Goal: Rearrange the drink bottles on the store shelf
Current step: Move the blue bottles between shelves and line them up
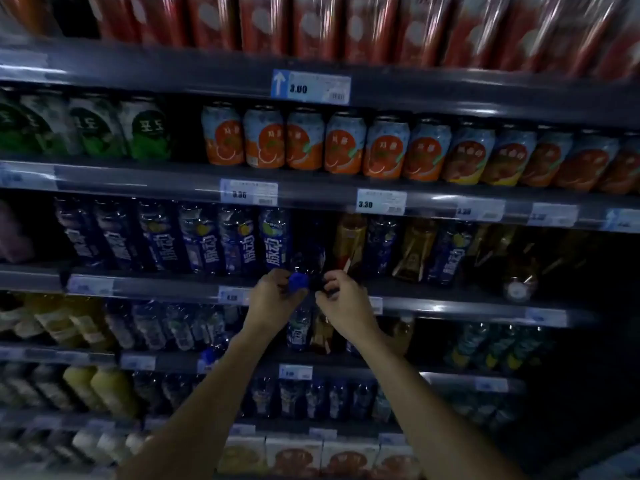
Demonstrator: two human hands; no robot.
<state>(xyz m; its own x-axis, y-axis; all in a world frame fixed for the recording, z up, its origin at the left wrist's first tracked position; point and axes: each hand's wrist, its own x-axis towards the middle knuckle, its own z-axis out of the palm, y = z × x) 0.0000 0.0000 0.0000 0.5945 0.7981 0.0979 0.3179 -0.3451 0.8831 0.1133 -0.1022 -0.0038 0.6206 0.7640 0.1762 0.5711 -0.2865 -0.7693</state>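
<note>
My left hand (273,296) grips the neck of a blue-labelled drink bottle (299,329) with a blue cap, held in front of the shelf edge. Beside it, my right hand (341,296) grips the top of an amber drink bottle (322,336), whose cap is hidden by my fingers. Both bottles hang downward, side by side. Behind them, a row of blue bottles (194,237) stands on the middle shelf (156,284). A dark gap (310,237) follows that row. To the right of the gap, amber bottles (349,244) and blue bottles (446,251) stand mixed.
Orange cans (304,140) and green cans (145,129) fill the shelf above, red packs (311,26) the top one. Lower shelves hold clear and yellow bottles (110,386) and cartons (294,455). Price tags (381,201) line the shelf edges. The right side is dark.
</note>
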